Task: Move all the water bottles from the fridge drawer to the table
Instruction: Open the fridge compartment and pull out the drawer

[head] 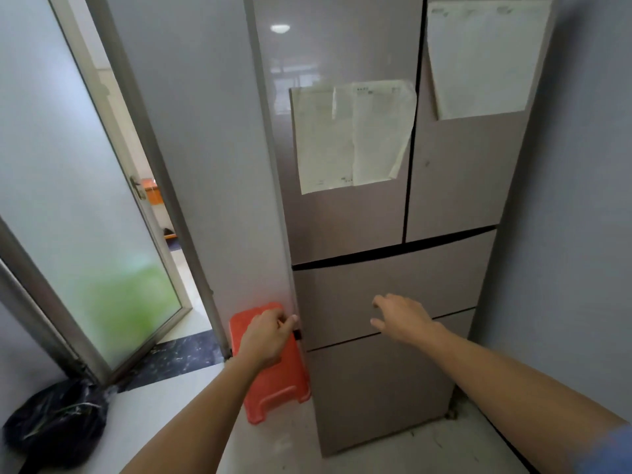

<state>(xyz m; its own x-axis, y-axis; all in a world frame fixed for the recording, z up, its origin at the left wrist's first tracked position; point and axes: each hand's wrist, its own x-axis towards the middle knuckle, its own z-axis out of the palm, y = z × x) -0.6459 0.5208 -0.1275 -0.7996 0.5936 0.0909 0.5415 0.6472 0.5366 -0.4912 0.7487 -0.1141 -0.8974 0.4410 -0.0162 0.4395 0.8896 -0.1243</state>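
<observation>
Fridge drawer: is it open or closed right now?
Closed. The drawer front sits flush with the fridge, with only thin dark seams around it. The left hand grips its left edge.

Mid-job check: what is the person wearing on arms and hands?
The left hand and right hand are ungloved, no ring or watch showing. Both forearms are uncovered. A blue sleeve shows high on the right arm; no left sleeve in view.
</observation>
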